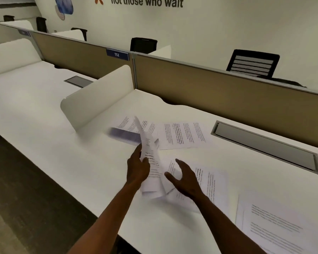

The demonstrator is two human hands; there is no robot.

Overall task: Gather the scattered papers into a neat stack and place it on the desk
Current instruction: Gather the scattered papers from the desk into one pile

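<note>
A few printed sheets (151,162) stand upright off the white tabletop (103,171), gripped by the left hand (138,167). Just beside them the right hand (184,177) hovers with fingers spread, holding nothing. More papers (184,134) lie scattered flat around.

I am seeing a black chair (253,64) sitting behind the brown wall (218,88), near a blue sign (117,54).

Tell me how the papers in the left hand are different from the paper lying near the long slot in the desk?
The held papers stand up on edge off the desk, gripped by the left hand; the far paper lies flat, untouched. The held papers look bent and blurred; the far paper is smooth and sharper. Both are white with printed text.
</note>
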